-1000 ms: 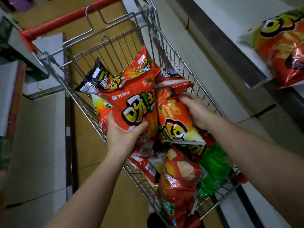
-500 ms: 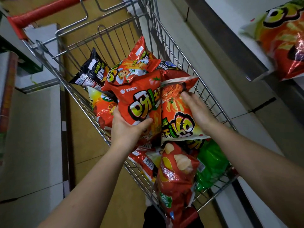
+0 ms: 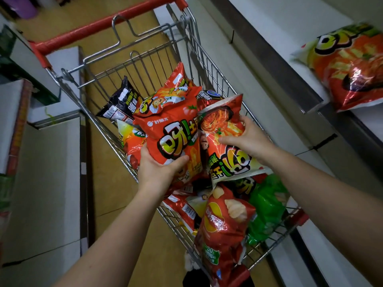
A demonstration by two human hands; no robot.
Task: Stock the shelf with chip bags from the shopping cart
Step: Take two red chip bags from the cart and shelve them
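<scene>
Here, the left hand (image 3: 157, 170) grips an orange chip bag (image 3: 172, 131) over the shopping cart (image 3: 209, 65); the right hand (image 3: 246, 139) clamps a second bag (image 3: 226, 158) beside it; at two o'clock, another bag (image 3: 350, 67) lies on the shelf (image 3: 290, 36).

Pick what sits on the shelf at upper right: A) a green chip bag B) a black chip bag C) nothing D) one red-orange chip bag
D: a single red-orange chip bag lies on the shelf; the green chip bag and black chip bag are in the shopping cart.
</scene>
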